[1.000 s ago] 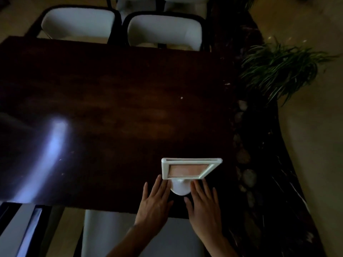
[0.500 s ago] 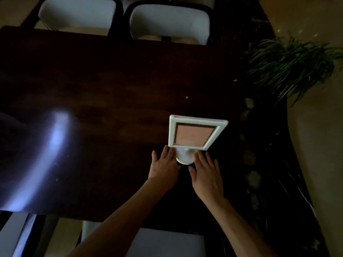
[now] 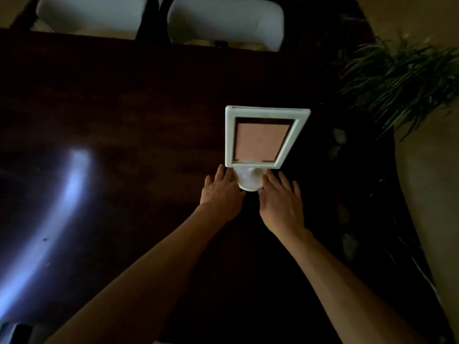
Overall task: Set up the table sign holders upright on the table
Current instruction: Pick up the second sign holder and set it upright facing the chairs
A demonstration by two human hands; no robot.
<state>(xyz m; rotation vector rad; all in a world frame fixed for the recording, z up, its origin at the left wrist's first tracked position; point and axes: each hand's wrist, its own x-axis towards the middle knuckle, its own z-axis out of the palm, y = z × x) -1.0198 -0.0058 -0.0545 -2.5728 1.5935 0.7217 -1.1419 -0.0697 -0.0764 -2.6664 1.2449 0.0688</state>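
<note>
A white table sign holder with a pinkish insert stands upright on its round white base on the dark wooden table. My left hand lies flat against the left side of the base, fingers extended. On the base's right side rests my right hand, also flat with fingers spread. Both hands touch the base from the sides; neither wraps around it.
Two white-cushioned chairs stand at the table's far edge. A green potted plant is off the table's right end, above a dark bed with stones. A bright light reflection lies on the table's left part.
Both hands have pushed the sign holder away from the near edge toward the middle of the table. It stays upright, and my arms are stretched further out.
</note>
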